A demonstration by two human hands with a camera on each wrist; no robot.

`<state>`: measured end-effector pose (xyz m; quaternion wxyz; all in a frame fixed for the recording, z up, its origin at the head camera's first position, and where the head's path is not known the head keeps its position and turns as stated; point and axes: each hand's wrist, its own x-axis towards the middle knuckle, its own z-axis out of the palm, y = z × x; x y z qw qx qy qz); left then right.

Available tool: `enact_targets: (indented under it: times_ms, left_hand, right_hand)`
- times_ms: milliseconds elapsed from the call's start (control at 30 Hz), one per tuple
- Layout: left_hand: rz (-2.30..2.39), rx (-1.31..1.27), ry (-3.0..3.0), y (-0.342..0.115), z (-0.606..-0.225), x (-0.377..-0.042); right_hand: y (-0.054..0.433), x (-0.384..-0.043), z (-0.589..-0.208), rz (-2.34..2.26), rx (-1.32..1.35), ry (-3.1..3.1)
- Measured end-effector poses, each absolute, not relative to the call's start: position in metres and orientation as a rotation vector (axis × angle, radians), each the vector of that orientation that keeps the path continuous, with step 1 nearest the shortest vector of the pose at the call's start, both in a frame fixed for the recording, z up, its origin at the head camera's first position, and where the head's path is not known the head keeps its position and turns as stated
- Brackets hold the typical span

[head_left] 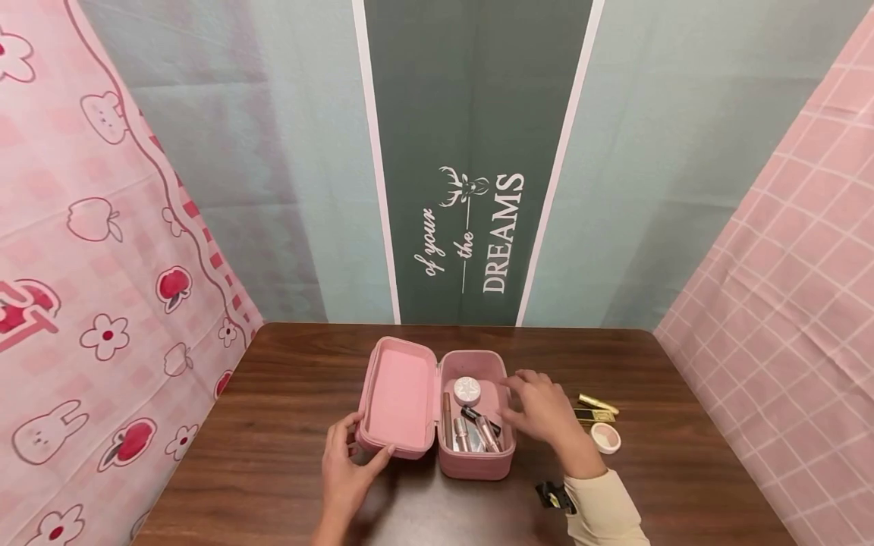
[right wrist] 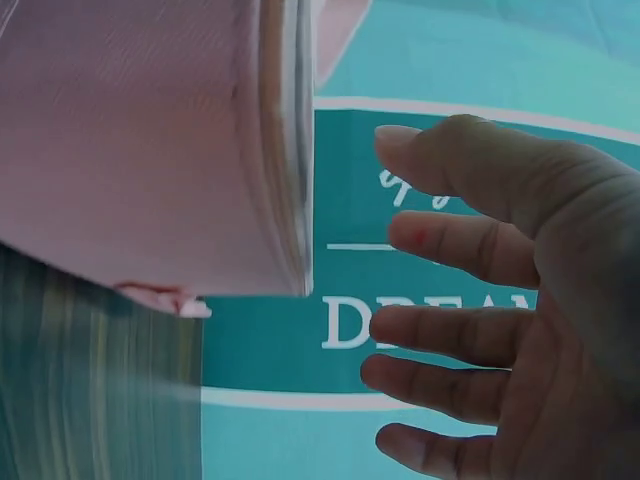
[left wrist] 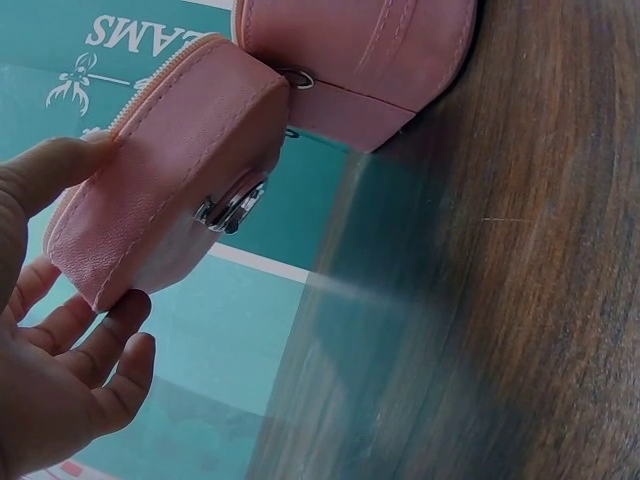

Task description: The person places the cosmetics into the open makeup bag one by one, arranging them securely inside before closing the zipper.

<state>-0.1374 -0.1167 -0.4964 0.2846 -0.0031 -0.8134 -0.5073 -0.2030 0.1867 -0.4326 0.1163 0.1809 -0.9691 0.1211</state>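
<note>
A pink makeup case lies open on the table, its lid swung out to the left. My left hand grips the near left corner of the lid, thumb on the rim and fingertips underneath. In the left wrist view, the lid is tilted and shows a metal emblem. Inside the case sit a white round jar with a star on top, a slim brown tube and several lipstick-like tubes. Above the case's right edge, my right hand holds nothing, fingers spread apart.
To the right of the right hand lie a gold tube, a flat gold-and-black item and a round white compact. A dark wooden table bears everything. Patterned cloths hang behind and at both sides.
</note>
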Motion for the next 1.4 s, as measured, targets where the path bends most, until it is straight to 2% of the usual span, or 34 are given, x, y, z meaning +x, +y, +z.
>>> enact_targets:
  times_ms: [333, 700, 1000, 1400]
  left_hand:
    - [-1.335, 0.023, -2.194, -0.114, -0.502, -0.126]
    - [-1.34, -0.01, -2.196, -0.114, -0.498, -0.132]
    - [-1.311, -0.035, -2.172, -0.116, -0.495, -0.136]
    - [-1.31, -0.017, -2.183, -0.113, -0.494, -0.134]
  right_hand:
    - [0.213, -0.181, -0.441, 0.415, 0.473, -2.838]
    - [0.241, -0.168, -0.45, 0.384, 0.37, -2.812]
    - [0.259, -0.157, -0.465, 0.547, 0.223, -2.902]
    - [0.297, -0.149, -0.496, 0.791, 0.173, -2.839]
